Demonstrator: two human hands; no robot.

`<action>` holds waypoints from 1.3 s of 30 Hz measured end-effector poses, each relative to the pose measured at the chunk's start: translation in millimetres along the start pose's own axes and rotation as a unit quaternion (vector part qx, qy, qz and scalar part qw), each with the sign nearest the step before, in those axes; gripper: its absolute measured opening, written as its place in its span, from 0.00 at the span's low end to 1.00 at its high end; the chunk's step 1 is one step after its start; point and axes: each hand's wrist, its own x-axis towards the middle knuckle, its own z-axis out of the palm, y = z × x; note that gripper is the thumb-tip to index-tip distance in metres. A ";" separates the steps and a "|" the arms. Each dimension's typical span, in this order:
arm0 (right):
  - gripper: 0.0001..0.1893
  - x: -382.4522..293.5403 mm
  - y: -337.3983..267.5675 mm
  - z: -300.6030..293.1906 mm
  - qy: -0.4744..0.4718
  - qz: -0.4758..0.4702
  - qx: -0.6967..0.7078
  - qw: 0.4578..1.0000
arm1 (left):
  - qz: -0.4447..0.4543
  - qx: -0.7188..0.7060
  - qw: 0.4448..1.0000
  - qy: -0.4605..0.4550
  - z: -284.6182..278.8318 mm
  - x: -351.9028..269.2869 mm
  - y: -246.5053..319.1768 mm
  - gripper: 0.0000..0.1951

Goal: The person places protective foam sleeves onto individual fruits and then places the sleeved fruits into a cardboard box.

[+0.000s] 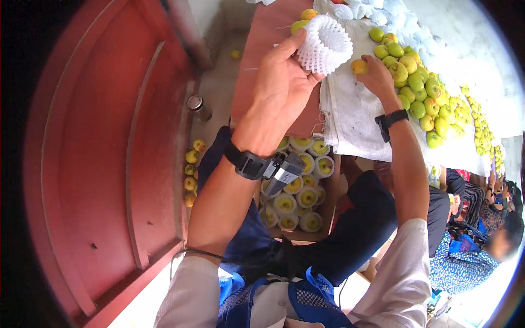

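My left hand (285,78) holds a white foam net sleeve (326,45) by its side, its round mouth spread wide. Just right of it, my right hand (374,76) has its fingertips on a yellow-orange apple (359,67) over the white woven cloth (348,106). A heap of green and yellow apples (416,82) lies beside my right hand. Below my left wrist, a cardboard box (328,205) between my legs holds apples in foam nets (307,197). Two loose apples (308,14) lie behind the foam sleeve, one partly hidden.
More foam nets (393,20) are piled at the cloth's far side. A red wooden door (94,164) stands on the left, near a lidded bottle (195,102) and loose apples (190,156) on the floor. Other people (463,254) sit along the cloth at right.
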 end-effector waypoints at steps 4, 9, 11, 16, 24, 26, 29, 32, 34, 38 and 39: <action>0.34 -41.6 -28.9 -35.0 -0.104 0.076 0.340 0.932 | 0.014 0.018 1.000 0.000 -3.8 -1.6 4.7 0.19; 0.27 -91.2 -32.0 -55.0 -0.122 0.116 0.681 0.712 | 0.012 0.024 0.999 -0.017 -1.5 0.8 3.3 0.17; 0.26 -105.2 -27.2 -48.6 -0.082 0.100 0.695 0.707 | 0.010 0.032 0.999 -0.020 -1.7 1.4 1.8 0.18; 0.17 -122.8 -34.5 -65.4 -0.047 0.033 0.548 0.834 | 0.008 0.056 0.998 -0.015 3.2 -2.1 0.3 0.19; 0.26 -134.4 -45.6 -64.7 -0.096 0.093 0.885 0.447 | 0.003 0.057 0.998 -0.028 1.7 -0.1 -6.8 0.16; 0.28 -134.4 -43.4 -63.3 -0.099 0.111 0.891 0.430 | -0.001 0.064 0.997 -0.033 0.1 -0.1 -5.5 0.17; 0.26 -135.8 -28.4 -62.0 -0.225 0.025 0.904 0.364 | -0.013 0.067 0.998 -0.002 11.1 0.5 -8.9 0.18; 0.25 -143.6 -29.9 -61.1 -0.049 -0.071 0.480 0.873 | -0.019 0.071 0.997 0.016 12.6 1.0 -11.5 0.18; 0.27 -143.4 -41.0 -71.2 -0.067 0.175 0.810 0.555 | -0.017 0.081 0.997 -0.001 8.5 1.7 -9.5 0.19; 0.24 -146.7 -36.9 -94.7 -0.114 0.169 0.594 0.778 | -0.014 0.100 0.994 -0.033 14.2 -2.0 -10.1 0.18; 0.24 -148.1 -35.4 -91.9 -0.114 0.171 0.593 0.778 | 0.000 0.113 0.993 -0.046 17.7 -3.2 -11.6 0.18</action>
